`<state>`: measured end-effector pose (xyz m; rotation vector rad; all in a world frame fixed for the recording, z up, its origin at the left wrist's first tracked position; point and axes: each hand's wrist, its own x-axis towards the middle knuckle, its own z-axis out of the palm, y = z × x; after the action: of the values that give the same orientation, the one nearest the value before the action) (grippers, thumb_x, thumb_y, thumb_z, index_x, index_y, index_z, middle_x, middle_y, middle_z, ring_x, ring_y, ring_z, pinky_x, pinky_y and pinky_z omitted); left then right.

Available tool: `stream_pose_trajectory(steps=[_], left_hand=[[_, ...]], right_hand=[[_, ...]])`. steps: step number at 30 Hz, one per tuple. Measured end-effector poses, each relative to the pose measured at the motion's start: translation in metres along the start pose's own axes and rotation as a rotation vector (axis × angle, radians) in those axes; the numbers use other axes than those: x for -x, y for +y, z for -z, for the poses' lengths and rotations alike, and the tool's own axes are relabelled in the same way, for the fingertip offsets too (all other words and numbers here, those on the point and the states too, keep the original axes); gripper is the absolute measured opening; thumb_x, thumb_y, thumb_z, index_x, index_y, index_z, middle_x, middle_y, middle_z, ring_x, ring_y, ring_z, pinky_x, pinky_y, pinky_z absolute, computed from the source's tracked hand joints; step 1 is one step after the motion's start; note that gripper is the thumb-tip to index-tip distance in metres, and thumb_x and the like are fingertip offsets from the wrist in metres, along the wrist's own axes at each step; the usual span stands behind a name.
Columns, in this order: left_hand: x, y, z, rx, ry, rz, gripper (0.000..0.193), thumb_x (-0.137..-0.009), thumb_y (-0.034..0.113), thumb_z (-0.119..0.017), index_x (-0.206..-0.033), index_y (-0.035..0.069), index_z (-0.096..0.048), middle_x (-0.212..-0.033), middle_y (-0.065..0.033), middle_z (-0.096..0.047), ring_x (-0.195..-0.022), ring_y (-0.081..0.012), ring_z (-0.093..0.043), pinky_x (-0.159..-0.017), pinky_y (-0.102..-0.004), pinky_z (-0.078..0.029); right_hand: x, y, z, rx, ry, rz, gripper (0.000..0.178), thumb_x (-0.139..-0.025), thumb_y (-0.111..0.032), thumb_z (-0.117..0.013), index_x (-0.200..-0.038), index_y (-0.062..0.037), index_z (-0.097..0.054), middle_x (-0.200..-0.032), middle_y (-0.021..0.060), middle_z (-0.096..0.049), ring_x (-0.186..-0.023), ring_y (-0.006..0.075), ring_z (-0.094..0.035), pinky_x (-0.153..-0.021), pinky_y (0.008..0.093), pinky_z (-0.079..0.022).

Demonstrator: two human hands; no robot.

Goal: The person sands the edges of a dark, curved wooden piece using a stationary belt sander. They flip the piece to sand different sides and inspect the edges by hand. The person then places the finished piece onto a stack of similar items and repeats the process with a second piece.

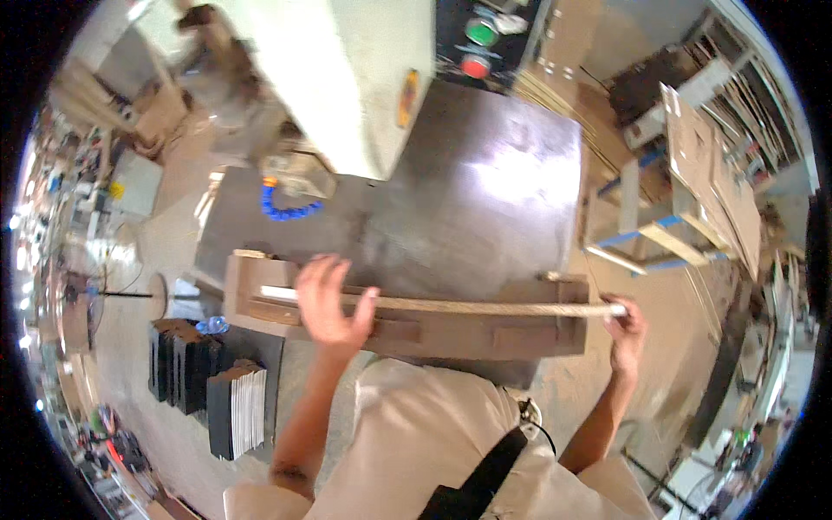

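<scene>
Fingers of a worker's right hand pinch the pale tip of a long, thin tan strip at three o'clock, reckoned from the strip's middle, with twelve straight ahead of the worker. At nine, the left hand lies spread across the strip near its other end, fingers loose and pointing toward twelve, thumb well apart; how firmly the palm presses cannot be told. One hand at the tip and one farther along would, it seems, keep so slender a piece from swinging or bowing.

The strip runs lengthwise over a brown, box-like fixture, its right end jutting past the edge, likely what gives the pinching fingers room. The fixture lies along the near side of a dark metal desk, close to the worker's body at six, presumably for easy reach.

Beyond, a blue segmented hose curls at ten and a white machine panel rises at eleven. Green and red buttons sit at twelve. Stacks of dark-faced boards stand at eight, while brown panels lean on a wooden frame toward two.
</scene>
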<state>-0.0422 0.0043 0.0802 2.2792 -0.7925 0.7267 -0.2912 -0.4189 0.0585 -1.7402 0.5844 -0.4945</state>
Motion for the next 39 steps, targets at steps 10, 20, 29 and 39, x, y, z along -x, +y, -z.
stream_pose_trajectory(steps=[10,20,29,39], left_hand=[[0.044,-0.044,0.030,-0.025,0.110,0.440,0.088,-0.083,0.024,-0.087,-0.155,0.002,-0.039,-0.158,-0.0237,-0.039,-0.147,-0.0403,-0.038,-0.122,-0.0522,-0.030],[0.064,-0.085,0.030,0.520,0.074,0.736,0.082,-0.083,0.010,-0.084,-0.149,0.003,-0.038,-0.149,-0.0194,-0.049,-0.141,-0.0301,-0.046,-0.122,-0.0439,-0.033],[0.037,-0.031,0.090,0.571,0.395,0.392,0.099,-0.080,0.048,-0.090,-0.152,0.004,-0.038,-0.147,-0.0162,-0.051,-0.140,-0.0318,-0.048,-0.121,-0.0484,-0.035],[0.012,-0.026,0.145,0.451,0.564,0.300,0.109,-0.080,0.061,-0.085,-0.154,-0.002,-0.035,-0.146,-0.0213,-0.054,-0.139,-0.0368,-0.051,-0.121,-0.0514,-0.036]], right_hand=[[0.000,0.006,-0.012,-0.146,0.026,-0.093,0.031,-0.091,0.004,-0.071,-0.120,-0.0064,-0.067,-0.126,0.0115,-0.072,-0.116,0.0191,-0.065,-0.104,0.0363,-0.050],[0.012,0.007,-0.044,-0.291,0.085,0.010,0.053,-0.091,-0.008,-0.074,-0.138,-0.0082,-0.052,-0.144,0.0122,-0.059,-0.139,0.0278,-0.052,-0.122,0.0458,-0.032],[0.013,-0.031,-0.032,-0.423,0.121,0.378,0.052,-0.090,-0.014,-0.074,-0.137,-0.0078,-0.053,-0.146,0.0182,-0.057,-0.139,0.0307,-0.052,-0.121,0.0486,-0.036],[0.013,-0.063,-0.043,-0.350,0.136,0.505,0.057,-0.087,-0.028,-0.084,-0.131,-0.0079,-0.054,-0.134,0.0173,-0.063,-0.128,0.0357,-0.059,-0.124,0.0561,-0.029]])
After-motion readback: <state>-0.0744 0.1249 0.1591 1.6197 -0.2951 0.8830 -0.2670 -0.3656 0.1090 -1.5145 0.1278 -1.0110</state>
